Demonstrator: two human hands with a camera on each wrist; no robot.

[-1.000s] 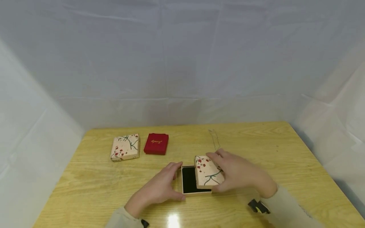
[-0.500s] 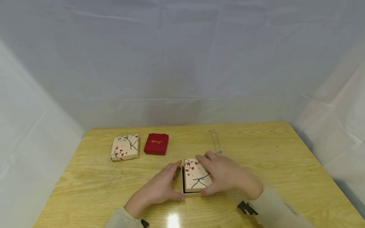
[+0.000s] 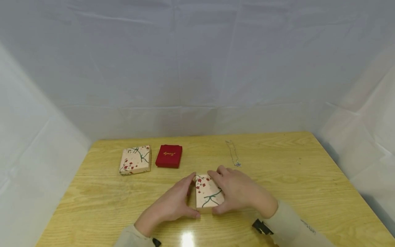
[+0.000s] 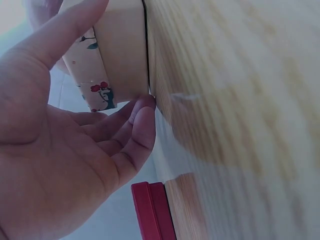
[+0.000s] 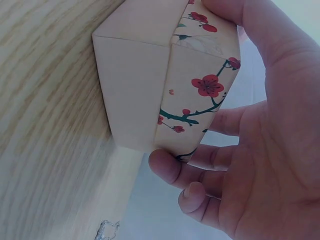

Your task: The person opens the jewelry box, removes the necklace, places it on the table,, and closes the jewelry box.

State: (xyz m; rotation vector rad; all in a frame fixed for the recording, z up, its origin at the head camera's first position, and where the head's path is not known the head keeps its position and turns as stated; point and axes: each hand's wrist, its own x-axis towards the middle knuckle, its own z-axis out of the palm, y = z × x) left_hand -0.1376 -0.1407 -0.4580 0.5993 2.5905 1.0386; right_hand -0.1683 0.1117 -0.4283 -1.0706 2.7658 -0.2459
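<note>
A cream gift box with a plum-blossom pattern lies before me on the table. Its patterned lid [image 3: 206, 193] sits over the plain cream base [image 5: 132, 90], part of whose side shows below the lid in both wrist views. My left hand [image 3: 172, 202] holds the base [image 4: 122, 55] at its left end, thumb on the near side and fingers at the far corner. From the right, my right hand [image 3: 239, 188] grips the lid between thumb and fingers. The black lining inside the box is hidden under the lid.
A second blossom-patterned box [image 3: 135, 160] stands at the left of the wooden table [image 3: 102, 202]. To its right is a red box [image 3: 169, 156] with gold lettering. A thin silver necklace [image 3: 237, 164] lies beyond my right hand. White cloth [image 3: 197, 68] hangs behind the table.
My right hand has brought the lid leftward and down onto the base, covering the black lining. The left hand has stayed in place. The necklace's pendant has come into sight.
</note>
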